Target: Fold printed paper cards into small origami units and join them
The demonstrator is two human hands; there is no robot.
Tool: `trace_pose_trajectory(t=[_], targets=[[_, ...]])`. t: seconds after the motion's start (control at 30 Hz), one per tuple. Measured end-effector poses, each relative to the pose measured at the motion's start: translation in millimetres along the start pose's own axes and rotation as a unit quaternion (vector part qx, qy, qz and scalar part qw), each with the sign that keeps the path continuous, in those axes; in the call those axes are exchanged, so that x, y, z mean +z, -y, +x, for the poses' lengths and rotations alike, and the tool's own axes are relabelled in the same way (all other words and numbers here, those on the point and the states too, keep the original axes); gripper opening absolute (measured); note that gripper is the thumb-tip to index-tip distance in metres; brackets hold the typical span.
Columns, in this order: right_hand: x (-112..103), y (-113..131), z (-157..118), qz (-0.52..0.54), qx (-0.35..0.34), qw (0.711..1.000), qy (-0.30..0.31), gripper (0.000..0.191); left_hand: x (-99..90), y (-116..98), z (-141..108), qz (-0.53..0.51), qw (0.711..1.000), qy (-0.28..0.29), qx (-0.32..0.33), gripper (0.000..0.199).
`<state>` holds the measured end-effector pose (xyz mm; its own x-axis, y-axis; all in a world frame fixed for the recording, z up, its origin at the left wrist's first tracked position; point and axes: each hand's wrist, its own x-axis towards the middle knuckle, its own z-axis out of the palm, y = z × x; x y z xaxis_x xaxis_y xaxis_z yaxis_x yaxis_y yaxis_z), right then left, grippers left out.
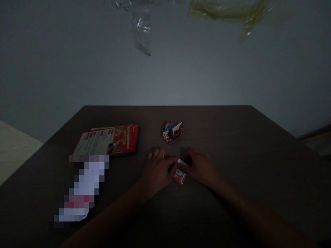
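Note:
Near the middle of the table I hold a small printed card (181,177), red and white, which looks folded. My left hand (154,168) pinches its left side between thumb and forefinger. From the right, my right hand (201,166) has its fingers closed on the card's upper right part. Fingers of both hands cover some of it. Beyond the hands, two small bent cards stand on the table: a blue and red one (167,133) and a white and red one (178,131).
A stack of red and white printed booklets (124,139) lies at the left on the dark wooden table (219,127). Nearer me is a long, bright, pixelated object (84,186), close to my left forearm. A wall (196,75) with strips of tape (222,13) rises behind.

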<state>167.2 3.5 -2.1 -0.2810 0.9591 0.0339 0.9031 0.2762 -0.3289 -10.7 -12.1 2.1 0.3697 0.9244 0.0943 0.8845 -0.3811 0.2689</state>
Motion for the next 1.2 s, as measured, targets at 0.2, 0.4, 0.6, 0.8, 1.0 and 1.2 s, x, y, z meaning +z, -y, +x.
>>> trace_pose_trajectory(t=[0.2, 0.4, 0.6, 0.8, 1.0, 1.2], targets=[[-3, -1, -1, 0.017, -0.002, 1.0, 0.009, 0.028, -1.2, 0, 0, 0.001, 1.0, 0.0, -0.007, 0.029], [-6, -2, 1, 0.033, 0.017, 0.999, 0.024, 0.028, -0.2, 0, 0, 0.0, 1.0, -0.006, -0.007, 0.029], [-8, -3, 1, 0.066, 0.029, 0.996, 0.042, 0.023, -0.6, -1, 0, -0.003, 1.0, -0.003, -0.008, 0.028], [-9, -2, -1, 0.073, 0.028, 0.996, 0.037, 0.024, -0.2, -1, 0, 0.001, 1.0, -0.01, -0.006, 0.027], [-8, -4, -1, 0.072, 0.011, 0.997, 0.026, 0.018, 1.5, 1, -1, 0.003, 1.0, -0.018, 0.008, 0.028], [-10, -6, 1, 0.099, 0.019, 0.994, 0.047, 0.019, 2.2, 2, -1, 0.006, 1.0, -0.026, 0.012, 0.027]])
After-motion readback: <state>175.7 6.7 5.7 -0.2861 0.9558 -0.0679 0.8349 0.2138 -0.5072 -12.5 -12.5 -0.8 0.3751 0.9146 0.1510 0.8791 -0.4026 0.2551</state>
